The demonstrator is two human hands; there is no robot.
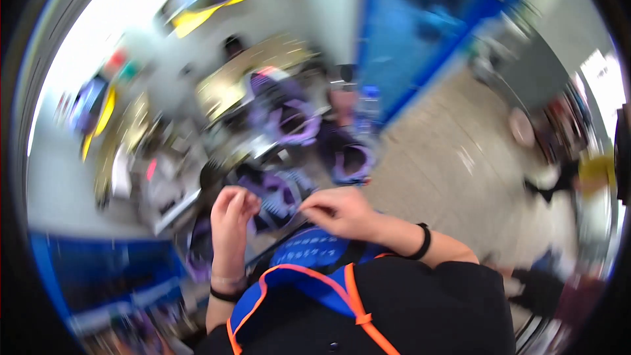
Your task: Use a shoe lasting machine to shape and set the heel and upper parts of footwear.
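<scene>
I see the right hand (342,212) with its thumb and fingertips close together, but I cannot tell if they pinch anything. The left hand (233,205) has bent fingers, and I cannot tell if it holds something. The hands are apart, and a blurry purple and grey striped thing (282,197) is between them and a bit ahead. Below them is a blue apron (299,250) with an orange edge. More purple things (302,128) crowd my way ahead, near a tan table (223,92). Right of the blue panel (414,46), the floor (440,138) spreads wide.
</scene>
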